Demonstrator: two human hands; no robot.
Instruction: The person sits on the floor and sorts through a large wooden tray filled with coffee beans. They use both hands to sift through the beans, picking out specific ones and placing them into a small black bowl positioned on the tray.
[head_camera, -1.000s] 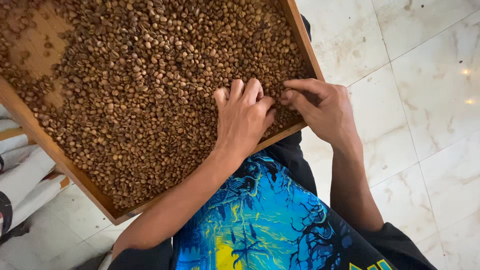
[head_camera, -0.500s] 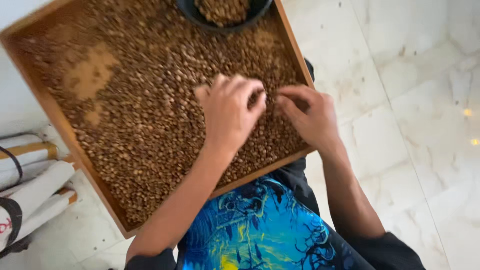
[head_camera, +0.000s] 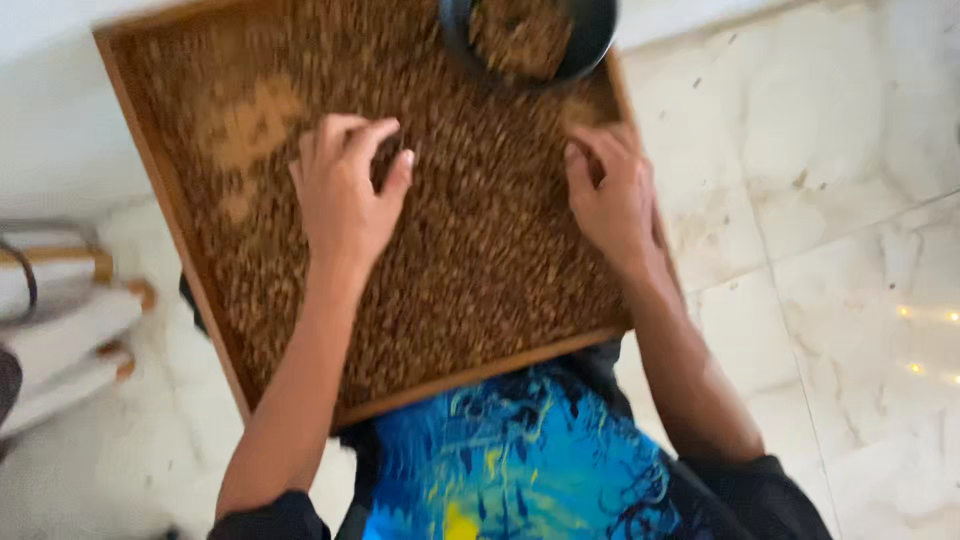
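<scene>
A: Item one, centre frame?
B: Wooden tray (head_camera: 180, 240), filled with brown coffee beans (head_camera: 480, 250).
A: Hands?
B: Left hand (head_camera: 345, 195), centre-left, fingers curled down on the beans; right hand (head_camera: 615, 195), right of centre, fingers bent against the beans. Pinch unclear, blurred.
A: Top edge?
B: Dark bowl (head_camera: 590, 40) holding beans.

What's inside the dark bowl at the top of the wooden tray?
The dark bowl holds small brown beans like those covering the wooden tray. The picture is blurred and the bowl is cut off at the top, so how full it is, and what lies beneath it, cannot be seen.
</scene>
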